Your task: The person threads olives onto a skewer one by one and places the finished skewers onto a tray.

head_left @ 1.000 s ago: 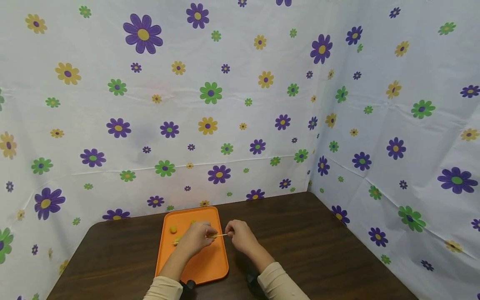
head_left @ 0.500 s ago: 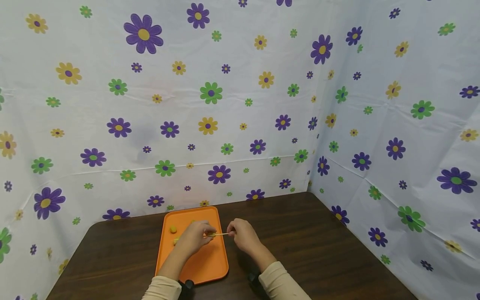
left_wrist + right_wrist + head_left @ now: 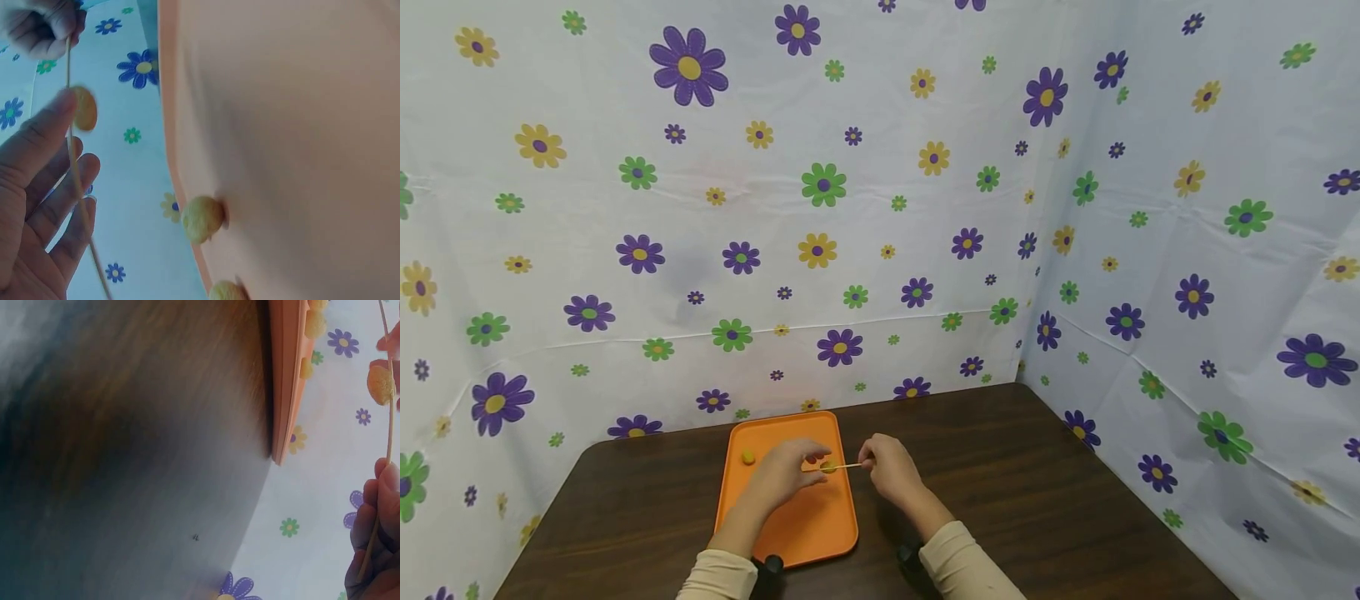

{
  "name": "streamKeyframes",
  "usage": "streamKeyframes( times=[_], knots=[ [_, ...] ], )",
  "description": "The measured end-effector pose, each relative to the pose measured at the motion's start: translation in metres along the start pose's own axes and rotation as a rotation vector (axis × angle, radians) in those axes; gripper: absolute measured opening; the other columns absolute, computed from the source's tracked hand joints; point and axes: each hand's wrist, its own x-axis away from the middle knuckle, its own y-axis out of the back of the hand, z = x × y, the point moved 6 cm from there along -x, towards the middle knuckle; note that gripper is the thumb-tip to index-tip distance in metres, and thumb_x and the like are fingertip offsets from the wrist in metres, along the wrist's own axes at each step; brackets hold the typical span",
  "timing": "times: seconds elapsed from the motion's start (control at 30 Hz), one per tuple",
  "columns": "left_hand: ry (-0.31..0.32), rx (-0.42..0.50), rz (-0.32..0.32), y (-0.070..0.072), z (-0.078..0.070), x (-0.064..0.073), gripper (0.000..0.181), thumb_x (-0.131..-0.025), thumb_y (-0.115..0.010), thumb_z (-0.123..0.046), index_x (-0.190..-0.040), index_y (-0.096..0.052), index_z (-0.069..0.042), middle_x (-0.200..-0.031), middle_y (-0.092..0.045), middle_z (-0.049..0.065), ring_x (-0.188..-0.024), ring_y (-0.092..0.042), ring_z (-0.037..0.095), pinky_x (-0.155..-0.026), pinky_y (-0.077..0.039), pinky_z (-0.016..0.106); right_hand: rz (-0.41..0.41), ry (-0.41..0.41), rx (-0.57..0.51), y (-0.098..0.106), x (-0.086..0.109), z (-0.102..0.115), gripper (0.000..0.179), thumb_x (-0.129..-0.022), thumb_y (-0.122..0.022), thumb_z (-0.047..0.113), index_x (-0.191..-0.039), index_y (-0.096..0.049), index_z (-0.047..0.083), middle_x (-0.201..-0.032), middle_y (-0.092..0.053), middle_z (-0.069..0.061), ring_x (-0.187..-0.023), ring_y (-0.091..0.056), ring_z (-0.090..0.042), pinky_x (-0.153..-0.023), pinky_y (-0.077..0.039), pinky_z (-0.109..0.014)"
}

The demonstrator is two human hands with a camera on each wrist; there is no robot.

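Observation:
In the head view, my right hand (image 3: 891,472) pinches one end of a thin wooden skewer (image 3: 850,465) just right of the orange tray (image 3: 811,529). A small round yellow lump (image 3: 87,109) sits on the skewer, partway along it. My left hand (image 3: 784,475) is over the tray, its thumb and fingers spread apart around the lump. The left wrist view has the thumb tip at the lump and the other fingers loosely bent behind the skewer. From the right wrist, the skewer's near end lies along my right fingers (image 3: 365,519).
Another yellow lump (image 3: 748,457) rests on the tray's far left part; more show in the left wrist view, such as a round lump (image 3: 203,219). The tray lies on a dark wooden table (image 3: 1000,483). A flower-print white sheet (image 3: 880,250) hangs behind and at right.
My left fingers have parted from their pinch at the lump, which now shows between thumb and fingers. The right hand has shifted slightly right and away, still holding the skewer.

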Motion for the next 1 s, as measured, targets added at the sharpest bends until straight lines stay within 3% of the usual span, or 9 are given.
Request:
streamKeyframes(
  times=[0.13,0.37,0.6,0.77,1.0],
  knots=[
    [0.063,0.024,-0.001,0.010,0.009,0.005,0.039,-0.076,-0.089,-0.014,-0.112,-0.076,-0.006,-0.102,-0.073,0.005,-0.090,-0.068,0.023,-0.081,-0.058,0.043,-0.004,-0.017,-0.004,0.002,-0.001,-0.004,0.024,-0.085,-0.076,-0.004,-0.077,-0.068,0.016,-0.078,-0.056,0.006,-0.071,-0.052,-0.011,-0.069,-0.052,-0.029],
    [0.242,0.035,0.009,0.025,0.037,0.017,0.037,-0.078,-0.088,-0.013,-0.113,-0.076,-0.011,-0.105,-0.073,0.000,-0.097,-0.066,0.023,-0.089,-0.055,0.047,0.003,-0.057,-0.015,0.007,-0.002,-0.016,0.021,-0.088,-0.075,-0.001,-0.078,-0.068,0.016,-0.079,-0.056,0.005,-0.072,-0.052,-0.013,-0.070,-0.052,-0.032],
    [0.342,-0.009,0.065,0.027,0.057,0.026,0.036,-0.080,-0.086,-0.010,-0.114,-0.075,-0.010,-0.103,-0.072,0.004,-0.095,-0.066,0.025,-0.084,-0.055,0.050,-0.015,-0.051,-0.017,0.015,-0.001,-0.028,0.022,-0.087,-0.074,-0.004,-0.077,-0.068,0.015,-0.079,-0.058,0.004,-0.071,-0.053,-0.014,-0.068,-0.052,-0.033],
    [0.387,-0.047,0.139,0.015,0.063,0.024,0.041,-0.083,-0.082,-0.008,-0.123,-0.071,-0.008,-0.108,-0.072,0.007,-0.098,-0.066,0.028,-0.084,-0.055,0.051,-0.011,-0.055,-0.013,0.018,-0.001,-0.036,0.022,-0.088,-0.073,-0.004,-0.079,-0.068,0.015,-0.081,-0.059,0.004,-0.072,-0.054,-0.014,-0.067,-0.052,-0.032],
    [0.319,-0.077,0.189,0.003,0.056,0.018,0.040,-0.081,-0.076,0.008,-0.120,-0.070,-0.001,-0.113,-0.071,0.013,-0.110,-0.064,0.038,-0.095,-0.051,0.055,-0.025,-0.051,-0.019,0.021,0.002,-0.047,0.023,-0.086,-0.074,-0.005,-0.077,-0.067,0.014,-0.079,-0.057,0.004,-0.071,-0.052,-0.013,-0.065,-0.049,-0.031]
  ],
)
